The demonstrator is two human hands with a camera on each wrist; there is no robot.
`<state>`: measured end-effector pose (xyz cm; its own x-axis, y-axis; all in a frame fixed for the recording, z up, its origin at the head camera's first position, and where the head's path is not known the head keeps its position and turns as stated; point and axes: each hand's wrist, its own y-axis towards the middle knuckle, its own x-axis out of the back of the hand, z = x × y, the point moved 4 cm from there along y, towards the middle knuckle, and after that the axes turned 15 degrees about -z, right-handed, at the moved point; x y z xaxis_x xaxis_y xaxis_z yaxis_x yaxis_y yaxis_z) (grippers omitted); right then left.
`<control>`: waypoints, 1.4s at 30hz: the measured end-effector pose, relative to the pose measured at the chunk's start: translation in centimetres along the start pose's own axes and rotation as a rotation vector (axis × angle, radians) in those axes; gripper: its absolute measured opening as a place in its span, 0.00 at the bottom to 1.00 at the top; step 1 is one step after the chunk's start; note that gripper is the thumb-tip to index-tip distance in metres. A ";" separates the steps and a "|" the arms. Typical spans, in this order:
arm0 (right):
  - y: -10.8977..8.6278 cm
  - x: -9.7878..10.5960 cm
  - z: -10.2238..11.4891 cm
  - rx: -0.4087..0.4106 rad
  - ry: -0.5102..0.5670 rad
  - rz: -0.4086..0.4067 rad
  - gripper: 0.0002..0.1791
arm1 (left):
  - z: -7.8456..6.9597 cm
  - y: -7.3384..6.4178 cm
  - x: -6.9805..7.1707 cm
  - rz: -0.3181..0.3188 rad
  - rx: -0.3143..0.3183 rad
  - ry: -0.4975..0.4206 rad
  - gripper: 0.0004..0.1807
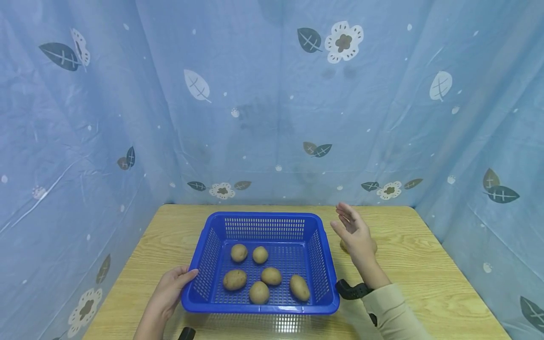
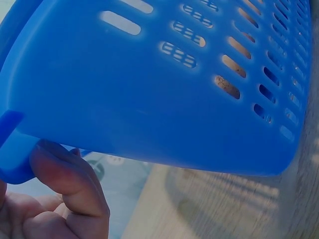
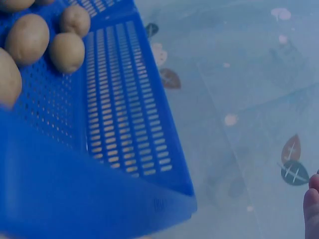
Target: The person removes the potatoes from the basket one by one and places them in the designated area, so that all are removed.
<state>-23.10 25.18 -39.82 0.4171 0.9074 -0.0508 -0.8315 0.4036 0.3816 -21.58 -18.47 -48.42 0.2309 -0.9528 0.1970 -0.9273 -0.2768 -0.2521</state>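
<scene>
A blue plastic basket (image 1: 272,309) with slotted walls stands in front of me, several tan potatoes (image 1: 234,280) spread over its floor. At its left side, my left hand (image 1: 169,289) grips the rim, thumb on top. The left wrist view has curled fingers (image 2: 70,179) against the rim beside the solid blue corner. My right hand (image 1: 354,236) is raised just right of the basket, holding nothing, fingers extended and thumb apart. Behind that hand, part of a tan, potato-like shape (image 1: 374,245) shows on the table; the rest is hidden. Only fingertips (image 3: 312,204) show in the right wrist view.
The wooden table (image 1: 425,274) carries the basket. A blue curtain (image 1: 263,118) with leaf and flower prints encloses the back and both sides. A black wrist strap (image 1: 352,289) on the right arm is close to the basket's right rim.
</scene>
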 end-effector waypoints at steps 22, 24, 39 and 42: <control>-1.4 -3.4 0.0 0.040 -0.030 0.135 0.30 | 0.1 0.1 0.1 0.004 0.007 0.013 0.19; -1.5 -3.7 -0.1 0.042 -0.036 0.144 0.31 | 0.1 0.1 0.1 0.001 0.009 0.013 0.18; -2.4 -6.1 -0.8 0.010 -0.083 0.196 0.32 | 0.1 0.2 0.0 -0.011 0.004 0.006 0.19; -2.5 -6.5 -1.1 0.015 -0.097 0.208 0.31 | 0.1 0.2 0.0 -0.009 0.006 0.015 0.19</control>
<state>-24.07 18.40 -41.45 0.2713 0.9552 0.1186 -0.8980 0.2068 0.3885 -21.74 -18.51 -48.57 0.2347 -0.9483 0.2138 -0.9232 -0.2863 -0.2564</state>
